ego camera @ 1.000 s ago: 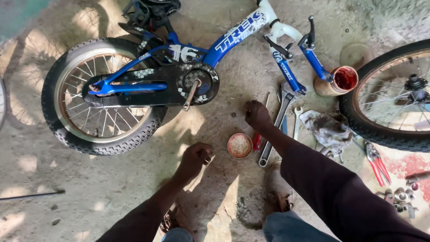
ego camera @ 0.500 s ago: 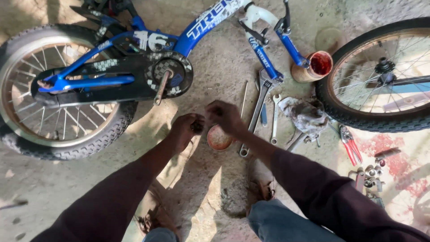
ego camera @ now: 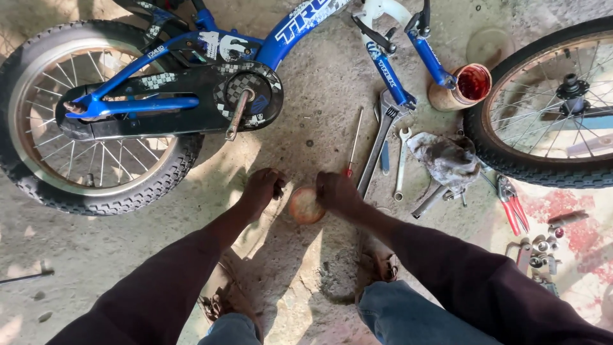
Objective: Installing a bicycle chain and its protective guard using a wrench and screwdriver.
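While the small blue bicycle point(ego camera: 191, 96) lay on its side on the concrete floor with its front wheel point(ego camera: 549, 108) off, the left hand point(ego camera: 263, 190) was closed on a small part and the right hand point(ego camera: 335, 191) gripped the small round orange tin point(ego camera: 305, 206) between them; reassembly looked undone.

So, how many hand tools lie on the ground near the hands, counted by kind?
Wrenches: 2, large, small
Screwdriver with red handle: 1
Pliers with red handles: 1
Total: 4
More may be hidden under the rag.
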